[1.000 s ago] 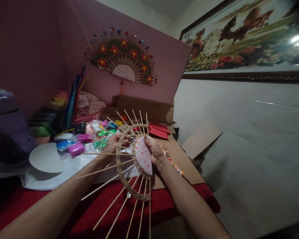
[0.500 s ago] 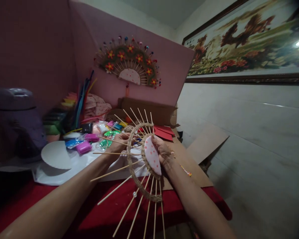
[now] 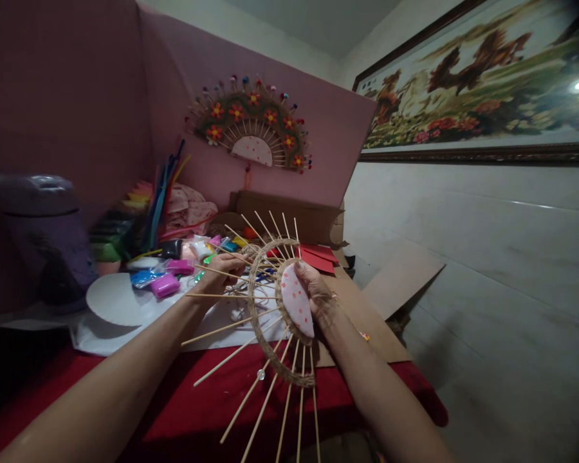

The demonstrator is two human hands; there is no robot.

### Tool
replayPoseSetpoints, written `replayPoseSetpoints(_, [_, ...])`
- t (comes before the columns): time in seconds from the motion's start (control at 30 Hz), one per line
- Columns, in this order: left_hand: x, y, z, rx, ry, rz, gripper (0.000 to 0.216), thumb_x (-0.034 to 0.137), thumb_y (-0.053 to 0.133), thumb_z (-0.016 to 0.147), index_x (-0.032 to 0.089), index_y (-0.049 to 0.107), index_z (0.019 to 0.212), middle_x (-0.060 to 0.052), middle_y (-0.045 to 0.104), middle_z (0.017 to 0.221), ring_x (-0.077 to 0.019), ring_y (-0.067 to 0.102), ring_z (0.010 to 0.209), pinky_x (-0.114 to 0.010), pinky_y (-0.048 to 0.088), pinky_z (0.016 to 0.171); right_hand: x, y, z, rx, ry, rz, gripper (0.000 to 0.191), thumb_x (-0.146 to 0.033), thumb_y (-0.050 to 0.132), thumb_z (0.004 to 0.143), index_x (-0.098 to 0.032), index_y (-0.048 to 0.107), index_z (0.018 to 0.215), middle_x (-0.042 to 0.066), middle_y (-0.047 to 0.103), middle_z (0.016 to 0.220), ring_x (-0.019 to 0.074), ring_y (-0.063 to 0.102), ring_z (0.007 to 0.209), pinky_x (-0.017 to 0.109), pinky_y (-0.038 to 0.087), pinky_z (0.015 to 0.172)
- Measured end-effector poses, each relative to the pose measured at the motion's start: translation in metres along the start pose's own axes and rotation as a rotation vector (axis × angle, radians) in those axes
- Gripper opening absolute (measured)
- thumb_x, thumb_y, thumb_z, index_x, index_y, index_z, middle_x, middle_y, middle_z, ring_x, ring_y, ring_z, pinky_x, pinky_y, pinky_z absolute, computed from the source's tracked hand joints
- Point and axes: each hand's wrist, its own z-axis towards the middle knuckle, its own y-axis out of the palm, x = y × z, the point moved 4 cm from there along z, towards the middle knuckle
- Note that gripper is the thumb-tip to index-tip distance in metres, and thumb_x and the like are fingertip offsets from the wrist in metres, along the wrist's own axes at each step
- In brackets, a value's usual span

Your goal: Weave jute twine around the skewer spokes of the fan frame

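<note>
I hold a half-made stick fan [image 3: 270, 321] upright over the table: wooden skewers spread out from a pink dotted half-disc [image 3: 296, 300], with a band of jute twine woven across them. My right hand [image 3: 316, 289] is closed around the half-disc at its far edge. On the fan's left side my left hand [image 3: 224, 265] has its fingers closed among the upper skewers, pinching what looks like the twine, though that is too small to be sure.
Packets of coloured clay [image 3: 166, 285] and a white paper disc [image 3: 110, 300] lie on white sheets over the red tablecloth [image 3: 183, 411]. A finished fan [image 3: 251, 125] hangs on the pink board. Cardboard [image 3: 367, 321], red paper [image 3: 318, 257] and a purple appliance [image 3: 45, 238] surround.
The view has shifted a little, so everything sits further right in the picture. My left hand has moved slightly up and left along the skewers. My right hand's grip is unchanged.
</note>
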Motion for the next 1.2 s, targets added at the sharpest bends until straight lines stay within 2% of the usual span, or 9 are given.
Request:
replayPoseSetpoints(0.1, [0.004,-0.004,0.001,0.016,0.013,-0.127,0.013,0.022,0.067,0.063,0.012,0.061,0.056,0.005,0.038,0.040,-0.0039,0.029,0.035,-0.018,0.019,0.034,0.001,0.001,-0.001,0.005,0.026,0.003,0.029,-0.034,0.077,0.061,-0.019,0.057,0.077,-0.002,0.066,0.059,0.0148,0.059,0.049,0.027,0.050,0.051])
replayPoseSetpoints(0.3, [0.017,-0.016,0.000,0.137,-0.075,-0.441,0.015,0.022,0.068,0.070,0.014,0.058,0.064,0.000,0.057,0.054,-0.0062,0.044,0.041,-0.017,0.033,0.037,0.002,0.006,-0.003,-0.074,0.054,-0.041,0.031,-0.035,0.078,0.060,-0.017,0.058,0.076,0.000,0.066,0.060,0.0158,0.060,0.050,0.028,0.050,0.051])
replayPoseSetpoints(0.4, [0.024,-0.021,0.000,0.131,-0.109,-0.517,0.018,0.023,0.066,0.074,0.014,0.056,0.062,-0.001,0.055,0.054,-0.0090,0.050,0.046,-0.021,0.041,0.043,0.002,0.005,-0.003,-0.074,0.021,-0.048,0.031,-0.031,0.080,0.058,-0.017,0.058,0.075,-0.001,0.066,0.061,0.0143,0.059,0.051,0.026,0.049,0.052])
replayPoseSetpoints(0.53, [0.033,-0.023,0.001,0.046,-0.053,-0.522,0.021,0.021,0.064,0.076,0.013,0.053,0.059,0.003,0.043,0.046,-0.0068,0.040,0.039,-0.019,0.034,0.039,0.000,0.004,-0.001,-0.078,-0.026,-0.047,0.030,-0.028,0.080,0.056,-0.017,0.059,0.074,-0.002,0.064,0.059,0.0119,0.056,0.048,0.023,0.046,0.049])
replayPoseSetpoints(0.7, [0.038,-0.023,-0.001,0.055,0.016,-0.445,0.031,0.025,0.067,0.073,0.017,0.043,0.055,0.007,0.030,0.040,-0.0062,0.031,0.035,-0.019,0.025,0.035,0.000,0.007,0.000,-0.087,-0.032,-0.087,0.031,-0.027,0.081,0.055,-0.016,0.059,0.074,-0.002,0.064,0.060,0.0116,0.056,0.049,0.022,0.046,0.050])
replayPoseSetpoints(0.83, [0.042,-0.026,-0.001,0.176,0.126,-0.320,0.036,0.027,0.072,0.067,0.018,0.040,0.053,0.009,0.030,0.039,-0.0044,0.027,0.033,-0.019,0.019,0.034,-0.001,0.007,-0.002,-0.077,-0.027,-0.102,0.030,-0.026,0.081,0.055,-0.017,0.056,0.070,-0.004,0.061,0.057,0.0103,0.053,0.047,0.022,0.044,0.048])
replayPoseSetpoints(1.0, [0.050,-0.034,-0.001,0.322,0.315,-0.163,0.033,0.025,0.077,0.060,0.015,0.047,0.051,0.008,0.033,0.038,-0.0025,0.027,0.034,-0.018,0.014,0.035,0.000,0.003,0.002,-0.060,-0.039,-0.111,0.033,-0.028,0.082,0.054,-0.016,0.057,0.073,-0.003,0.062,0.059,0.0101,0.054,0.049,0.022,0.045,0.050])
replayPoseSetpoints(1.1, [0.052,-0.037,-0.001,0.272,0.312,-0.136,0.033,0.023,0.077,0.059,0.014,0.047,0.048,0.008,0.033,0.039,-0.0017,0.026,0.034,-0.017,0.015,0.034,0.001,0.001,0.006,-0.058,-0.051,-0.112,0.035,-0.030,0.083,0.052,-0.017,0.057,0.072,-0.002,0.064,0.060,0.0118,0.056,0.051,0.023,0.046,0.051])
replayPoseSetpoints(1.2, [0.050,-0.037,-0.001,0.175,0.191,-0.206,0.032,0.026,0.073,0.065,0.014,0.049,0.049,0.008,0.029,0.040,-0.0017,0.024,0.034,-0.016,0.016,0.033,0.000,0.000,0.007,-0.058,-0.056,-0.078,0.038,-0.031,0.084,0.050,-0.018,0.057,0.072,-0.004,0.064,0.059,0.0116,0.056,0.050,0.024,0.046,0.051])
